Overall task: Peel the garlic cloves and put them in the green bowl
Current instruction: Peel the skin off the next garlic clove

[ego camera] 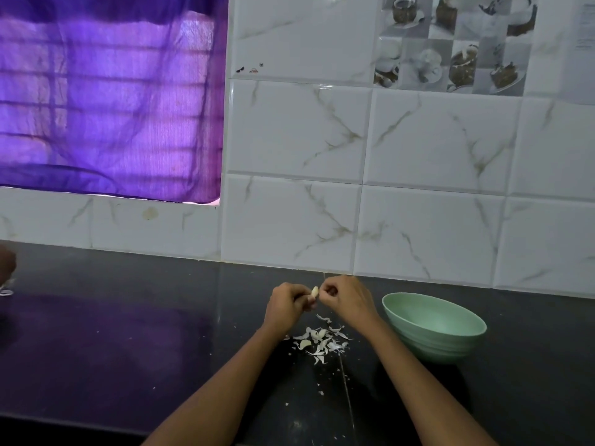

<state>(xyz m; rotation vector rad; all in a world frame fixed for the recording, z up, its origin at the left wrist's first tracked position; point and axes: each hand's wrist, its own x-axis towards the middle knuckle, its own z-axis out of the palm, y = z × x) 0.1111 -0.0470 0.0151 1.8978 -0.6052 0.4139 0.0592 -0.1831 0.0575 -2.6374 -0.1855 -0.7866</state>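
My left hand (287,304) grips a pale garlic clove (314,291), held up above the black counter (128,349). My right hand (346,297) has its fingers curled and pinches at the clove's right side. Below the hands lies a pile of white garlic skins (323,341), with what looks like another clove (305,344) among them. The green bowl (433,326) stands on the counter to the right of my right hand, tilted in view; its visible inside shows nothing in it.
A white marble-patterned tile wall (386,188) rises just behind the hands. A purple curtain (109,98) covers a window at the upper left. Small skin flakes (320,392) dot the counter near its front edge. A blurry object (6,268) sits at the far left edge.
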